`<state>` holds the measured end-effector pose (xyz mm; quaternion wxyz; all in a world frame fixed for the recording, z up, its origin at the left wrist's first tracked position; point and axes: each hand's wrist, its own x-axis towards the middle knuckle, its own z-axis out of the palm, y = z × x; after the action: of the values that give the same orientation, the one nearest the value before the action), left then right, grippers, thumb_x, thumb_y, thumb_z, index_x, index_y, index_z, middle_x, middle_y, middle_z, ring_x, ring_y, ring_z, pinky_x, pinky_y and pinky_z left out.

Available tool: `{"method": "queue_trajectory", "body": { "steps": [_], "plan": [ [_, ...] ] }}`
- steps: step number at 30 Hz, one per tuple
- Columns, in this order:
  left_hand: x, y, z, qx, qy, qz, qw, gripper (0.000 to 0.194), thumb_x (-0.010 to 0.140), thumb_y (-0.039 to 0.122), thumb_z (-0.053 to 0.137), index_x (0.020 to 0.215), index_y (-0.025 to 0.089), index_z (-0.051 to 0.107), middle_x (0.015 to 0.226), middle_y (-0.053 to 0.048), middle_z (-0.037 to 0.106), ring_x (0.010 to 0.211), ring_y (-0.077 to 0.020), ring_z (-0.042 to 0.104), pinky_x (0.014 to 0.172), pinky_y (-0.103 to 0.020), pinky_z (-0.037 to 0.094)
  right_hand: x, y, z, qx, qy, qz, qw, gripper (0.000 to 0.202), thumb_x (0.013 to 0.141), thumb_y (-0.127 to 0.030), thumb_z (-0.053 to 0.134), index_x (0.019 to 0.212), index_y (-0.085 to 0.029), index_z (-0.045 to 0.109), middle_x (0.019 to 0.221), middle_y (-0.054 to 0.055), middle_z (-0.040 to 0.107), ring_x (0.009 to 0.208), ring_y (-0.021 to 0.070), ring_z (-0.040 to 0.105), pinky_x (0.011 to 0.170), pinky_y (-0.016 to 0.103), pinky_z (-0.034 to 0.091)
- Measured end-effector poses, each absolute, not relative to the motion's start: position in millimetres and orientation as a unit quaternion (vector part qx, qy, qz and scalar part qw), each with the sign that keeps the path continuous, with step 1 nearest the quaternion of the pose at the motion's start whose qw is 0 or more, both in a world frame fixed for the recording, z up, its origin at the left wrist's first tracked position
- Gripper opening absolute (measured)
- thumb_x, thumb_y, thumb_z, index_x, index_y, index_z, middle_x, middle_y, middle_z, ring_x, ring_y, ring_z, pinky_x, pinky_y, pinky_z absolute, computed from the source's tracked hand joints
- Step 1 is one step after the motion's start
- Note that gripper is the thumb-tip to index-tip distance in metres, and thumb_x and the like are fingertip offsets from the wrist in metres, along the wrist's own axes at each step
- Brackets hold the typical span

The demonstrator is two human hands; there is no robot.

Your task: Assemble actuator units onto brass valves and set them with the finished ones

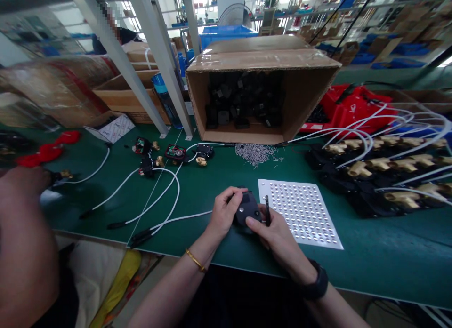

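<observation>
A black plastic housing (pixel 248 208) with a small round silver dot on its face is held between my two hands near the table's front edge. My left hand (pixel 226 210) grips its left side, thumb on top. On the lower right, my right hand (pixel 270 227) presses it with the thumb, while a thin dark pen-like tool (pixel 267 210) stands up from the fingers. A white cable (pixel 190 217) runs left from behind my left hand. Just right of the housing lies a white sheet (pixel 300 214) with rows of round silver dots.
Ahead are a pile of small screws or pins (pixel 254 154) and a cardboard box (pixel 300 102) of black parts. Black units with brass fittings (pixel 374 165) crowd the right, near a red bin (pixel 360 109). Open cabled units (pixel 175 153) lie left, beside another person's arm (pixel 26 234).
</observation>
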<state>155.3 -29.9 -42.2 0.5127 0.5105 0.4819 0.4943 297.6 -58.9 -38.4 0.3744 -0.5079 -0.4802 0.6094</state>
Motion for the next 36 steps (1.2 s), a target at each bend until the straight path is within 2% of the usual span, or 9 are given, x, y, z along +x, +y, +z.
{"method": "queue_trajectory", "body": {
  "steps": [4,8,18,20,24,28,32,36],
  "plan": [
    [163.1,-28.2,-44.1,0.5,0.499,0.497,0.503,0.034,0.085,0.044,0.044,0.085,0.016,0.063,0.089,-0.004,0.065,0.084,-0.0188,0.058,0.074,-0.026,0.043,296.3,-61.0,-43.8,-0.513,-0.454,0.61,0.397,0.04,0.07,-0.043,0.069,0.096,-0.016,0.056,0.071,0.001,0.058,0.042,0.0071,0.042,0.036,0.019,0.028],
    [163.0,-31.5,-43.5,0.509,0.498,0.501,0.491,0.034,0.085,0.044,0.044,0.087,0.016,0.063,0.089,-0.004,0.064,0.084,-0.0184,0.057,0.074,-0.026,0.043,295.0,-65.0,-42.5,-0.519,-0.442,0.614,0.398,0.045,0.069,-0.043,0.069,0.1,-0.015,0.056,0.064,-0.001,0.056,0.037,0.0056,0.034,0.033,0.019,0.021],
    [163.5,-40.3,-47.3,0.498,0.505,0.523,0.472,0.035,0.086,0.045,0.041,0.091,0.017,0.062,0.09,-0.005,0.062,0.084,-0.0183,0.056,0.076,-0.028,0.043,294.5,-67.5,-36.6,-0.532,-0.473,0.596,0.371,0.047,0.071,-0.041,0.067,0.108,-0.015,0.056,0.055,-0.003,0.053,0.033,0.0052,0.029,0.031,0.019,0.021],
    [162.3,-40.6,-47.4,0.5,0.504,0.522,0.473,0.038,0.086,0.047,0.039,0.093,0.016,0.061,0.092,-0.006,0.062,0.085,-0.0189,0.057,0.076,-0.028,0.043,294.6,-67.9,-37.2,-0.531,-0.467,0.6,0.374,0.047,0.071,-0.041,0.068,0.108,-0.015,0.056,0.057,-0.002,0.053,0.034,0.0047,0.03,0.031,0.018,0.021],
    [149.2,-36.6,-39.0,0.562,0.456,0.474,0.501,0.049,0.086,0.055,0.032,0.104,0.016,0.056,0.102,-0.008,0.06,0.093,-0.021,0.055,0.082,-0.031,0.042,292.1,-64.7,-38.4,-0.501,-0.426,0.634,0.407,0.045,0.072,-0.042,0.067,0.106,-0.016,0.054,0.074,0.0,0.056,0.034,0.0013,0.028,0.03,0.016,0.021],
    [132.2,-23.8,-26.3,0.63,0.391,0.425,0.519,0.059,0.077,0.06,0.047,0.118,0.018,0.047,0.116,-0.009,0.054,0.106,-0.0236,0.051,0.09,-0.033,0.039,286.6,-52.6,-37.6,-0.466,-0.408,0.658,0.428,0.046,0.071,-0.042,0.067,0.107,-0.017,0.052,0.08,-0.001,0.054,0.034,0.0001,0.027,0.028,0.015,0.02],
    [130.4,-7.5,-25.0,0.564,0.434,0.468,0.524,0.041,0.082,0.051,0.047,0.102,0.017,0.058,0.101,-0.006,0.061,0.095,-0.0199,0.055,0.085,-0.03,0.041,282.2,-39.7,-35.4,-0.46,-0.419,0.652,0.434,0.047,0.071,-0.044,0.067,0.106,-0.017,0.05,0.071,-0.004,0.05,0.033,0.0009,0.026,0.027,0.015,0.02],
    [136.9,5.0,-30.2,0.526,0.454,0.497,0.52,0.036,0.081,0.046,0.051,0.09,0.014,0.062,0.088,-0.005,0.063,0.081,-0.0171,0.056,0.074,-0.026,0.043,280.0,-33.2,-32.5,-0.473,-0.427,0.639,0.431,0.042,0.069,-0.047,0.067,0.093,-0.016,0.051,0.057,-0.009,0.04,0.032,0.0017,0.024,0.027,0.015,0.019]
  ]
}}
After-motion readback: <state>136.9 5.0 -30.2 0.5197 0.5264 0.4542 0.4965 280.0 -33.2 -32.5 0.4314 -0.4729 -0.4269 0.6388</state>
